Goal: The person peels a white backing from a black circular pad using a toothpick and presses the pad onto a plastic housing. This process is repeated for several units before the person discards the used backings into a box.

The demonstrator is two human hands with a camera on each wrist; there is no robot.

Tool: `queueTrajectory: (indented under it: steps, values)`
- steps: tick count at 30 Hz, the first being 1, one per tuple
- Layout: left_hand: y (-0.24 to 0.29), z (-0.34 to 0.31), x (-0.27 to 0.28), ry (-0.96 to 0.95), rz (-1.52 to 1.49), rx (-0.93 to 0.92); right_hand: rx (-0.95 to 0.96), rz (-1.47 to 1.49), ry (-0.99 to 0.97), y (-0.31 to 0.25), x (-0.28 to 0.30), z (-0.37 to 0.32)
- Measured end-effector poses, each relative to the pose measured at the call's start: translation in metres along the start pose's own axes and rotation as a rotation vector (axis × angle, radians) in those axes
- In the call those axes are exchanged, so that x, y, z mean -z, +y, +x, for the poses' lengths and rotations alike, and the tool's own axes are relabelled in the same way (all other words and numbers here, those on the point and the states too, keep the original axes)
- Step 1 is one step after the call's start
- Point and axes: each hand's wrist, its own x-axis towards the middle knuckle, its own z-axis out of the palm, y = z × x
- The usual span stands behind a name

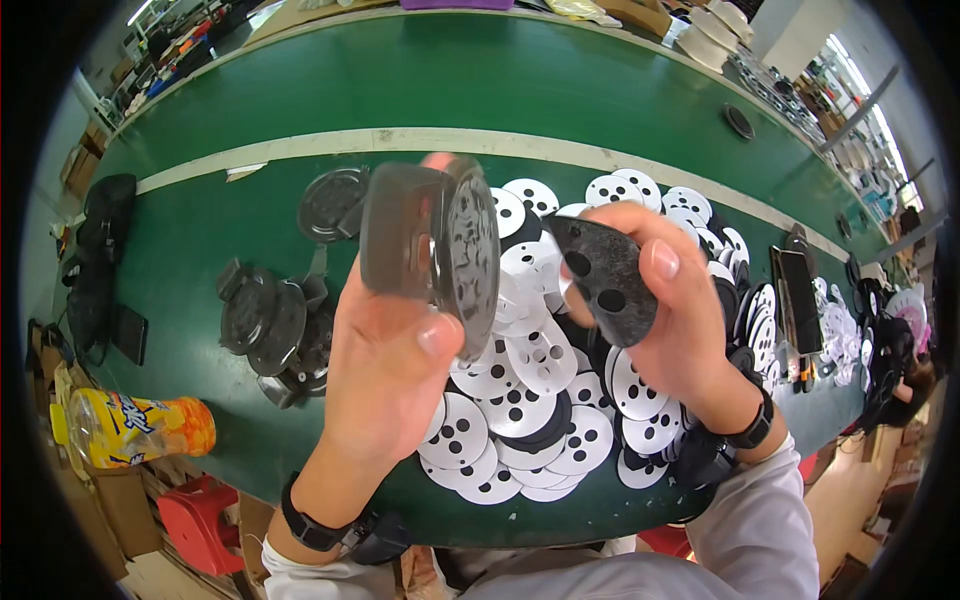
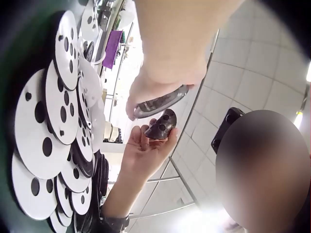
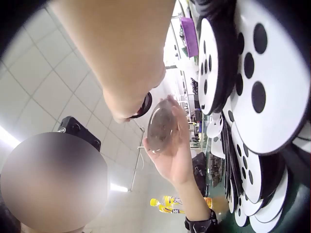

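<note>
My left hand (image 1: 385, 385) grips a round, translucent grey plastic housing (image 1: 468, 260), fingers behind it and thumb at its lower edge. It is tilted up, its patterned flat face toward the right hand. In my right hand (image 1: 690, 305) is a thin black disc (image 1: 608, 248) with round holes, held between thumb and fingers and curved. The two pieces are apart, side by side above the table. From the right wrist, the left palm shows behind the grey housing (image 3: 163, 127). From the left wrist, the black disc (image 2: 158, 130) rests against the right fingers.
White discs with black holes (image 1: 497, 408) lie in overlapping piles below and right of the hands. More grey housings (image 1: 275, 325) sit at left on the green table (image 1: 225, 410). A yellow-labelled bottle (image 1: 150, 428) lies at the left edge. A dark phone-like slab (image 1: 800, 300) is at right.
</note>
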Motion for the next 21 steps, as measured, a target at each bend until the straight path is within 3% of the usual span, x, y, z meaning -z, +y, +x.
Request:
queueTrajectory:
  steps: [1, 4, 6, 9, 11, 13, 14, 16, 17, 19, 20, 21]
  values:
    - [0.001, 0.000, 0.001, 0.031, 0.090, -0.044, -0.039, 0.081, 0.025, 0.005, 0.000, -0.001]
    - [-0.002, -0.001, 0.003, -0.003, 0.097, 0.037, -0.123, -0.077, 0.120, 0.006, -0.008, -0.001]
    - [-0.009, -0.003, 0.002, -0.110, 0.035, 0.050, 0.007, 0.029, 0.007, 0.015, 0.002, -0.001]
    - [-0.012, -0.004, 0.001, -0.167, -0.095, 0.010, 0.063, -0.161, -0.042, 0.017, 0.006, 0.000]
    - [-0.010, -0.006, -0.005, -0.113, -0.136, 0.011, 0.026, -0.133, -0.025, 0.013, 0.001, -0.001]
    - [-0.006, -0.010, -0.007, -0.072, -0.001, -0.016, 0.319, -0.459, 0.074, 0.014, 0.000, 0.001]
    - [-0.006, -0.012, -0.008, -0.073, -0.003, -0.018, 0.319, -0.461, 0.072, 0.012, 0.001, 0.001]
    - [-0.007, -0.017, -0.010, -0.075, 0.111, -0.100, 0.465, -0.770, 0.092, 0.009, 0.004, -0.002]
    - [-0.008, -0.019, -0.013, -0.073, 0.107, -0.102, 0.462, -0.773, 0.089, 0.006, 0.003, -0.005]
    - [-0.009, -0.023, -0.021, 0.104, 0.210, -0.092, 0.363, -0.957, 0.120, 0.000, -0.003, -0.009]
    - [-0.009, -0.022, -0.018, 0.107, 0.207, -0.091, 0.360, -0.958, 0.119, 0.001, -0.002, -0.009]
    - [-0.010, -0.021, -0.013, -0.007, 0.216, -0.165, 0.397, -0.964, 0.111, 0.003, 0.000, -0.009]
